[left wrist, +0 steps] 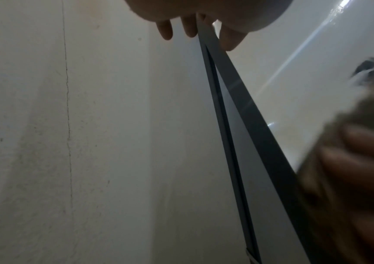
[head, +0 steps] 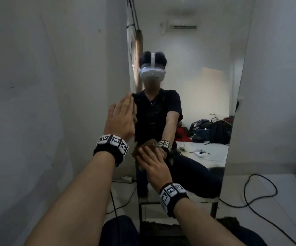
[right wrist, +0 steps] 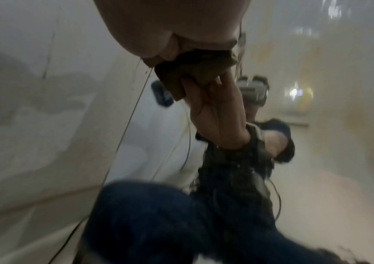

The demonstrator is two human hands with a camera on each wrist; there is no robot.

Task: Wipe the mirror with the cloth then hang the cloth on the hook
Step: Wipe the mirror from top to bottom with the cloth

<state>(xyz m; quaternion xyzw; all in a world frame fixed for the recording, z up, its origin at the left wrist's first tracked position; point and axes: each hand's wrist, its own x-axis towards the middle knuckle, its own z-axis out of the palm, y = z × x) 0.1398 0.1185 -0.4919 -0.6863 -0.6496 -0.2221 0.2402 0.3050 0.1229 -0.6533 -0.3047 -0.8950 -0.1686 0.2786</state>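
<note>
The right hand [head: 154, 167], low in the centre of the head view, lies with fingers nearly straight and spread, pressing the cloth [head: 144, 148] flat against the mirror [head: 196, 77]; the right wrist view shows the thumb tucked under a fold, so it presses more than it grips. The cloth is a small brown rag, bunched and frayed at its edges: it looks soft, light and limp, likely to slide easily on glass and to slip from under an open palm. For the hook, a pinch at 1 corner or a gathered edge would probably serve best. The left hand [head: 121, 119], up and left of the right, is flat and straight-fingered along the mirror's left edge, holding nothing; the left wrist view shows its fingertips [left wrist: 165, 30] at the dark frame [left wrist: 237, 100]. The mirror is tall, thin and leaning, so it seems fragile and wants steady, moderate pressure. No hook is clearly visible.
</note>
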